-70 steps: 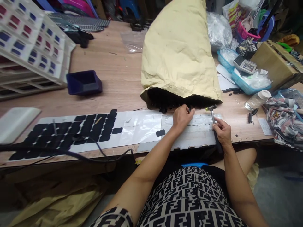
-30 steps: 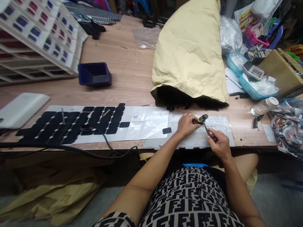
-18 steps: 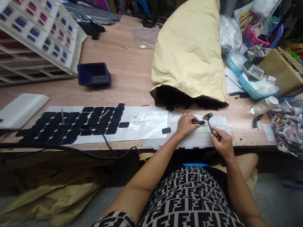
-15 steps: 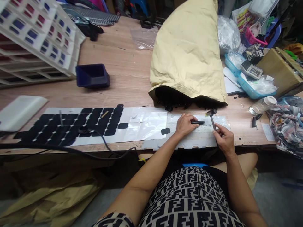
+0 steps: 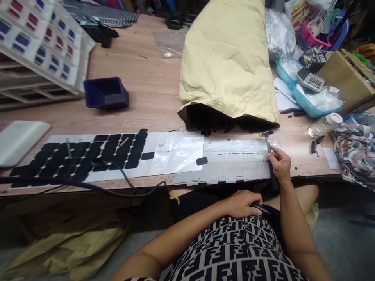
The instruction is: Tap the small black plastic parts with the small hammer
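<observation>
My right hand [image 5: 280, 163] is closed around a small hammer [image 5: 268, 143], its head with a yellowish face lying over the far edge of the work strip and its dark handle running down past the table edge. Close to my body, over my lap, my left hand [image 5: 243, 203] grips a black pen-shaped piece [image 5: 263, 210], partly hidden by the fingers. Between the hands and the bag lies a flat grey-white board [image 5: 234, 167] with clear tape and worn slits across it. One black rounded patch [image 5: 202, 160] sits at its left.
A big tan paper bag [image 5: 225, 58] lies beyond the board, its dark mouth facing me. Rows of black patches [image 5: 117, 152] cover a white sheet at left, crossed by a cable [image 5: 88, 185]. A purple bin [image 5: 106, 93], bottle [image 5: 324, 127] and blue baskets [image 5: 316, 103] stand around.
My left hand has drawn back from the board to my lap with the black pen-shaped piece. The hammer head has shifted slightly away from me. The view has moved a little.
</observation>
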Demonstrator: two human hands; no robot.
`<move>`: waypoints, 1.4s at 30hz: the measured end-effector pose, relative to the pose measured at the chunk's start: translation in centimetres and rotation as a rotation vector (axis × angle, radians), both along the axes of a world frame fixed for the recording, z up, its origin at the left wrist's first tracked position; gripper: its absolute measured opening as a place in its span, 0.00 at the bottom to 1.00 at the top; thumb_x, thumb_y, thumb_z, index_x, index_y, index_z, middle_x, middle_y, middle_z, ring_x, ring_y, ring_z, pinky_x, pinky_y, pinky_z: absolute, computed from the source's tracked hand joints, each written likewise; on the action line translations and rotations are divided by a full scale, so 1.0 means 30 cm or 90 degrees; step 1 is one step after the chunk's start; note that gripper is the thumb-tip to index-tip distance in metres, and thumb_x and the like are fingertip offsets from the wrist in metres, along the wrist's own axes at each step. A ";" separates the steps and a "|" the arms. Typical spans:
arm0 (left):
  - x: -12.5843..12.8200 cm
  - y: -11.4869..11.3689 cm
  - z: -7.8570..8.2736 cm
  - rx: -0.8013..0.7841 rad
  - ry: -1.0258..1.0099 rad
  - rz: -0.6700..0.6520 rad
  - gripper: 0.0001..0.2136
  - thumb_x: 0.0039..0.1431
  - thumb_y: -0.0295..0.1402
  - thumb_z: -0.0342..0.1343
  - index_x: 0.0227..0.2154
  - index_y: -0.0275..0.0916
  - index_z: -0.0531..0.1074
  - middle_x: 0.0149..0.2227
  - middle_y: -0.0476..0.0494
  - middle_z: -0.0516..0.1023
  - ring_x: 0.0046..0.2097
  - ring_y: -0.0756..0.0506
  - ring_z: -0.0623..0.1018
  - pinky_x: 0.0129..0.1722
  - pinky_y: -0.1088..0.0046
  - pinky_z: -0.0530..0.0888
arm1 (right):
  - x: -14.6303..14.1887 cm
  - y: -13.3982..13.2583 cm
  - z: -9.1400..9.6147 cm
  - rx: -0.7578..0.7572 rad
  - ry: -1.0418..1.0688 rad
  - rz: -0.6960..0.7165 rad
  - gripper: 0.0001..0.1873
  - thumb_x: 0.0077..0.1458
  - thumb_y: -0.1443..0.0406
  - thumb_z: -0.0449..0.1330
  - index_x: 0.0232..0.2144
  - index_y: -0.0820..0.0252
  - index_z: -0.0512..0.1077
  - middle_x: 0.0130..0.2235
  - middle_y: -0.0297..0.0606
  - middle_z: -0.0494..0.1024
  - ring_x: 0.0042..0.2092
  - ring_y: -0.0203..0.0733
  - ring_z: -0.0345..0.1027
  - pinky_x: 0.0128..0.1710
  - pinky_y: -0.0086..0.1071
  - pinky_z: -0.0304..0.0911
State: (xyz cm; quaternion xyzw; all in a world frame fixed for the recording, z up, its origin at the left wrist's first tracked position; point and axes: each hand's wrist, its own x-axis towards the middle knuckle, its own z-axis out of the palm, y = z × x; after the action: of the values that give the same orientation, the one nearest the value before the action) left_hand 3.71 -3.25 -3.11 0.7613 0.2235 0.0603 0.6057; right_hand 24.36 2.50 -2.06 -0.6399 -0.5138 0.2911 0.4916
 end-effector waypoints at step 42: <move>-0.109 0.524 0.063 0.376 0.350 0.624 0.09 0.57 0.39 0.60 0.36 0.41 0.80 0.38 0.41 0.81 0.42 0.39 0.78 0.38 0.66 0.70 | -0.003 -0.014 -0.015 0.002 -0.050 0.026 0.21 0.52 0.61 0.63 0.48 0.61 0.80 0.25 0.27 0.64 0.26 0.33 0.57 0.29 0.31 0.57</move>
State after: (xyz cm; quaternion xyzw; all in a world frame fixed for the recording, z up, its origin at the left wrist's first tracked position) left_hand 0.43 12.46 -1.22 0.6930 0.6674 0.1925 0.1928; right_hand 24.26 2.08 -2.52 -0.6396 -0.5457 0.2752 0.4662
